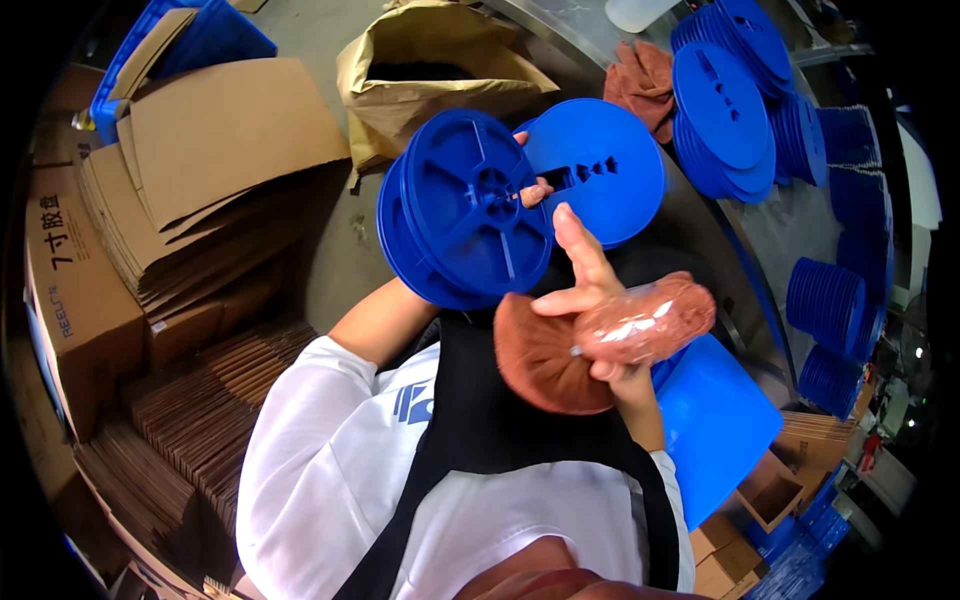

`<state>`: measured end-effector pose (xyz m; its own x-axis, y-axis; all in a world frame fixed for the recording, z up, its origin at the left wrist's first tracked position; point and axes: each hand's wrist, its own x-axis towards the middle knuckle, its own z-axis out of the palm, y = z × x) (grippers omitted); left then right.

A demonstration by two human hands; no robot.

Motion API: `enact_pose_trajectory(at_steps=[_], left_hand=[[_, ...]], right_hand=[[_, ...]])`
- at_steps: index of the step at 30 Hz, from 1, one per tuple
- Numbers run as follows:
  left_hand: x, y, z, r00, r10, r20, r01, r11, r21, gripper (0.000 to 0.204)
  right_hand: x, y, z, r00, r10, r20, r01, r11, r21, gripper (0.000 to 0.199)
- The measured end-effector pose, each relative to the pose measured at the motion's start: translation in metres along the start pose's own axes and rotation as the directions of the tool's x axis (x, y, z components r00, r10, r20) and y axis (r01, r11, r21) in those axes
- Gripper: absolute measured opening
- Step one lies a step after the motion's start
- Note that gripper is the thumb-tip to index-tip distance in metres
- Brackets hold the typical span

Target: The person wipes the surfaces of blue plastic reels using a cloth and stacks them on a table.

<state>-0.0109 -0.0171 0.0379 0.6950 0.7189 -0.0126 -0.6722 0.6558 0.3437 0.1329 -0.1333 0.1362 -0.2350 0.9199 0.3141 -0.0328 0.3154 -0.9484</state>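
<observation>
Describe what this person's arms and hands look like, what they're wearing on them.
Both hands are bare, with no gloves: the left hand and the right hand. The forearms are uncovered too. Short white sleeves end above the elbows, and a black apron strap crosses a white shirt bearing a small blue chest mark.

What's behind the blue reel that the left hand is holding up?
Behind the blue reel held by the left hand sits a flat blue disc with a slotted cutout. The reel covers the disc's left edge, so what supports it is hidden.

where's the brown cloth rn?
Head view, centre-right: the brown cloth is bunched in the right hand, just below the blue reel held by the left hand, over the black apron.
</observation>
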Motion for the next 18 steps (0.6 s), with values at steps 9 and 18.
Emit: enact_pose_trajectory(at_steps=[9,18], left_hand=[[0.012,-0.007,0.009,0.976,0.138,-0.166,-0.007,0.789,0.615,0.078],[0.007,-0.012,0.006,0.956,0.228,-0.183,-0.032,0.705,0.708,0.072]], right_hand=[[-0.046,0.033,-0.029,0.716,0.250,-0.652,-0.279,0.958,0.061,0.068],[-0.049,0.043,-0.052,0.674,0.370,-0.640,0.456,0.474,0.754,0.051]])
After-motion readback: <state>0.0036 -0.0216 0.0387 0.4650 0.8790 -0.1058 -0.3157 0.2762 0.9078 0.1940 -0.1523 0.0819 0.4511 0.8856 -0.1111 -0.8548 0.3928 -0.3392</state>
